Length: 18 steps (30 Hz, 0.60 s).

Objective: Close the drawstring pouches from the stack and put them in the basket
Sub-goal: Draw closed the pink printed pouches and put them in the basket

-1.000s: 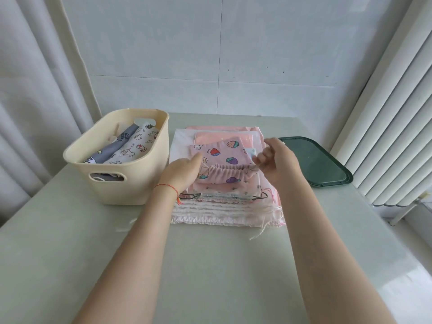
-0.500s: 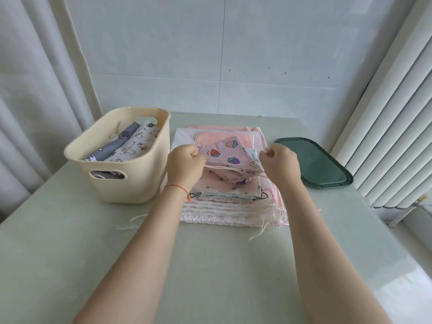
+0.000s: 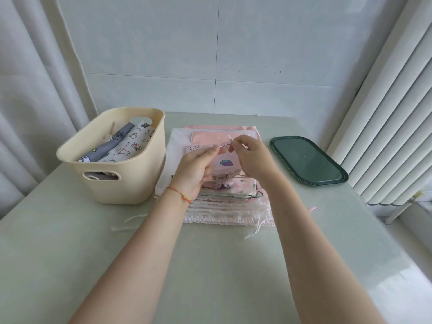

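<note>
Head view: a strawberry-print pouch (image 3: 225, 164) lies atop the stack (image 3: 229, 206), beside the basket (image 3: 112, 164). The left hand (image 3: 196, 171) curls around its gathered neck; the right hand (image 3: 253, 160) pinches the cord (image 3: 230, 140). Soft, light cloth, probably best held at the neck.

Basket (image 3: 121, 183) left of pouch stack (image 3: 224, 206); tray (image 3: 308, 160) right; all on table (image 3: 210, 277).

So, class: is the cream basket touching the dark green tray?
Apart. The head view shows the basket left of the pouch stack and the tray right of it, bare table between.
</note>
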{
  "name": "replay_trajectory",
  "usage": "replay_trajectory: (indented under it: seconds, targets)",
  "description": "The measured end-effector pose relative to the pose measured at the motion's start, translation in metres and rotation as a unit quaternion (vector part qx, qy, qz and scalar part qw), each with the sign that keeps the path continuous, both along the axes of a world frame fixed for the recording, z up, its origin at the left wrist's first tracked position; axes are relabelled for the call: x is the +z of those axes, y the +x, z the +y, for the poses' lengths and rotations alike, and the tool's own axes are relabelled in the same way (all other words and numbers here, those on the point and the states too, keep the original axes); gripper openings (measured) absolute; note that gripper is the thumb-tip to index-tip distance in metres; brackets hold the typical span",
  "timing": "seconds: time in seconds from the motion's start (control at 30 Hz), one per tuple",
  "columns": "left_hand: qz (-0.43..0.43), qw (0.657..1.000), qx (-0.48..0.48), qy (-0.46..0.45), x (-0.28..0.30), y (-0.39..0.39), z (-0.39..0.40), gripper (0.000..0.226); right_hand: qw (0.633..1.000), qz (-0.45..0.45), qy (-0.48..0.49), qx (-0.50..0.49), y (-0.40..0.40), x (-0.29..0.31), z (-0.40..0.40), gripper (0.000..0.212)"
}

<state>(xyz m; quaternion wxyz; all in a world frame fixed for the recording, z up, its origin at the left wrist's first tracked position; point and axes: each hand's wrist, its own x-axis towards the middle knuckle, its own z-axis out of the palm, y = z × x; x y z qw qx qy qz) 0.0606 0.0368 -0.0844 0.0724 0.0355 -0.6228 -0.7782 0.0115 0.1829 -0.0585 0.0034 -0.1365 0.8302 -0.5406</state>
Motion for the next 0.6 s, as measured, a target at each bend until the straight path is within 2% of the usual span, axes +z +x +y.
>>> replay_trajectory:
  seconds: [0.2,0.37,0.47,0.53,0.6]
  targets:
    - [0.017,0.972,0.132,-0.194,-0.011,-0.004,-0.006,0.017,0.997,0.022,0.055,-0.043,-0.002,-0.011,-0.001,0.024]
    - [0.02,0.95,0.145,-0.277,-0.016,-0.005,-0.012,0.016,0.99,0.069,0.112,-0.047,0.002,-0.013,-0.009,0.023]
    - [0.002,0.958,0.118,-0.262,-0.005,-0.002,-0.017,0.027,1.0,0.007,0.0,-0.007,-0.003,-0.009,-0.004,0.016]
    - [-0.055,0.974,0.062,-0.21,0.004,0.0,-0.018,0.042,0.994,-0.052,-0.071,0.06,-0.001,-0.005,0.002,0.016]
    - [-0.094,0.982,0.006,-0.164,0.011,0.001,-0.017,0.055,0.991,-0.057,-0.037,0.118,0.002,-0.005,0.003,0.031]
